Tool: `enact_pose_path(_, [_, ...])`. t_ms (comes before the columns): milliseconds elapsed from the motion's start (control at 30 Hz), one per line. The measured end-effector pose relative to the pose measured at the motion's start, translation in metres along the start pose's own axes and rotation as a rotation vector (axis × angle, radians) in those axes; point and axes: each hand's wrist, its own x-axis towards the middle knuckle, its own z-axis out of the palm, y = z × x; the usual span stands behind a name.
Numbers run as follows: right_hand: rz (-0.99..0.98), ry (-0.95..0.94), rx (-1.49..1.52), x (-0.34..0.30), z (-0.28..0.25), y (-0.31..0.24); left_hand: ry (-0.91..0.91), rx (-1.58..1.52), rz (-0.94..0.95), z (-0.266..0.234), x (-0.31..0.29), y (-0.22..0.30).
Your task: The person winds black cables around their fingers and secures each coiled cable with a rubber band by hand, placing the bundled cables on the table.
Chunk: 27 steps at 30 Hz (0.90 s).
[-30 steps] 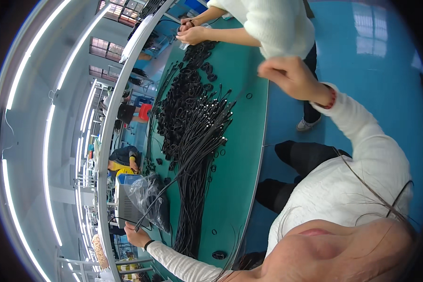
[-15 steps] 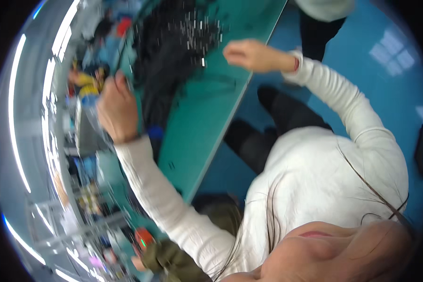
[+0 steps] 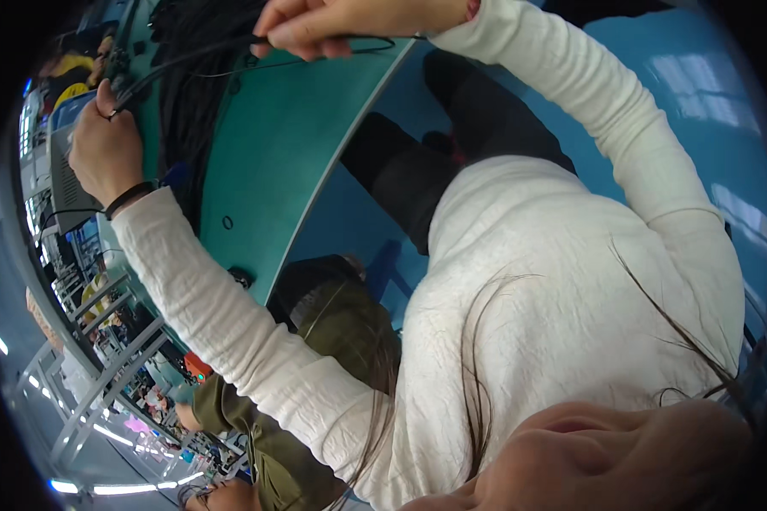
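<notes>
A black cable stretches between my two hands above the green tabletop. My left hand, with a dark band at the wrist, is closed on its left part, thumb raised. At the top of the view, my right hand pinches the same cable; a thin loop of it trails to the right past the fingers. Beneath and behind the stretched cable lies a pile of black cables, running away along the table. Its far part is cut off by the view's upper edge.
The green table has a pale edge on my side and a small black ring on it. A co-worker in an olive sleeve sits close on my left, near an orange device. Across stands a grey box; beyond it is someone in yellow.
The view has shifted, and both hands now appear farther up and left. A cable now shows clearly stretched between them; earlier, blur hid whatever they held.
</notes>
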Motion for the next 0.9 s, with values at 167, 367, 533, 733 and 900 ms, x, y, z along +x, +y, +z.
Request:
enact_pose_path(167, [0.126,-0.063,-0.168,-0.002,0.011,0.033,0.378,-0.022,-0.049,-0.025,-0.002,-0.042])
enact_pose_path(367, [0.151,-0.259,0.128,0.045,0.027,0.054,0.892,-0.006,0.044,-0.101,-0.024,-0.074])
enact_pose_path(533, [0.285,-0.043,-1.155,0.115,0.047,0.088,0.94,0.057,0.009,-0.115,-0.05,-0.084])
enact_pose_path(733, [0.511,-0.263,-0.405,0.214,0.078,0.1,1.043,0.13,-0.027,-0.126,-0.1,-0.111])
enact_pose_path(900, [0.204,0.463,0.06,0.36,0.063,0.067,1.195,0.267,-0.07,-0.157,-0.182,-0.089])
